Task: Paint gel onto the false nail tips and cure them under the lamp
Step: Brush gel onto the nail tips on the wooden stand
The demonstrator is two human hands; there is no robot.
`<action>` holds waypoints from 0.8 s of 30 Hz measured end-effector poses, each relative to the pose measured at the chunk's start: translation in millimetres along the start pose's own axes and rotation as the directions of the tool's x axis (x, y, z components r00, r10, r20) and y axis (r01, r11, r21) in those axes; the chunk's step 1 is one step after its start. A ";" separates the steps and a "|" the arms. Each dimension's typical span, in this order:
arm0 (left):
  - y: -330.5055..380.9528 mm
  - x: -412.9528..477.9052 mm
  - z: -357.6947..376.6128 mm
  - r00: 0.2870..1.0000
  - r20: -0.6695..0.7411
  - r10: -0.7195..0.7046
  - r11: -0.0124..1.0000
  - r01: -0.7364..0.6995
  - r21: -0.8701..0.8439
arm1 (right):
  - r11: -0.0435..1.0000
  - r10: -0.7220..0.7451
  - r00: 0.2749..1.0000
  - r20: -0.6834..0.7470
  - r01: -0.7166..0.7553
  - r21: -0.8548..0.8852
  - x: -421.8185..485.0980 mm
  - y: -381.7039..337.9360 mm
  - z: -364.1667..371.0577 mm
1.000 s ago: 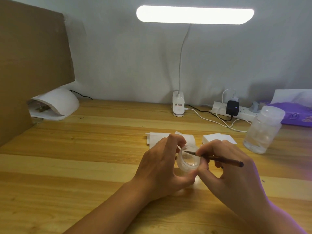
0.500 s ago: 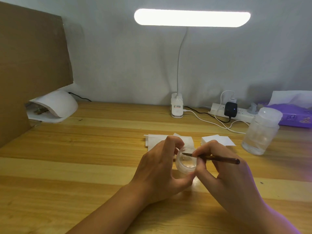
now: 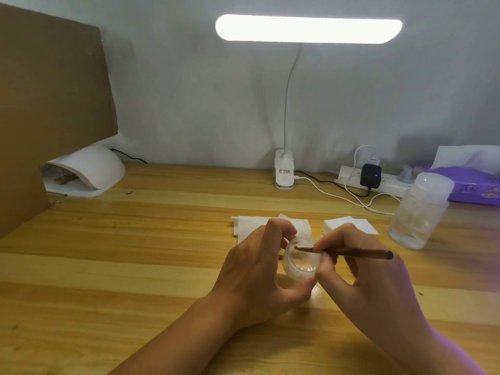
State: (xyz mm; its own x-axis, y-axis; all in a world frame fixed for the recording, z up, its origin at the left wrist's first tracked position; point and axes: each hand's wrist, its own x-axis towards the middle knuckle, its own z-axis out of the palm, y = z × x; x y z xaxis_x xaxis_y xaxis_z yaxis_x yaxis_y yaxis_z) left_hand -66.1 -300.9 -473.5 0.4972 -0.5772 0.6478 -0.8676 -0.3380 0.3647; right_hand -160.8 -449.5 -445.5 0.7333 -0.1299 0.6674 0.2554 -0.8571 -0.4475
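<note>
wooden tabletop [image 3: 135,266] runs to a grey wall, lit by a white desk lamp [image 3: 308,28] clipped at the back edge. near the middle the left hand [image 3: 259,269] curls round a small clear gel jar [image 3: 299,262], thumb under its lower side and fingers over the far side, holding it tilted with the mouth open toward the camera. the right hand [image 3: 359,274] pinches a thin brown brush [image 3: 349,253] close to the bristle end, fingers tightly bent round the handle; the handle lies nearly level, pointing right, and the tip sits at the jar's rim, inside the mouth. whether bristles touch gel is too small to tell. white wipe pads [image 3: 254,224] lie flat just behind the hands. a white curing lamp [image 3: 89,169] sits at the far left beside a cardboard sheet [image 3: 48,104]. a clear plastic bottle [image 3: 420,211] stands at right, with a power strip [image 3: 384,182] and a purple tissue pack [image 3: 476,185] behind it.
</note>
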 end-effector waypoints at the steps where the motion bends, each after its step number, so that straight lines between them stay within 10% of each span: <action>1: 0.4 -0.1 0.0 1.000 -0.001 0.001 1.000 -0.001 0.004 | 1.000 0.002 1.000 -0.006 -0.002 0.019 0.3 -0.2 -0.1; 24: 2.0 0.3 -0.9 1.000 -0.014 -0.001 1.000 0.001 0.010 | 0.998 -0.001 0.993 -0.121 0.008 0.055 3.7 1.1 -5.1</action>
State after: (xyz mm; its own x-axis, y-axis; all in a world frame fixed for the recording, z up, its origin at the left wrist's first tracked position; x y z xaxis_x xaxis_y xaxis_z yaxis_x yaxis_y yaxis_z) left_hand -67.6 -301.1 -471.9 0.4979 -0.5665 0.6566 -0.8669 -0.3461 0.3588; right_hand -161.1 -453.5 -440.5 0.6511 -0.1887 0.7351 0.2949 -0.8296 -0.4742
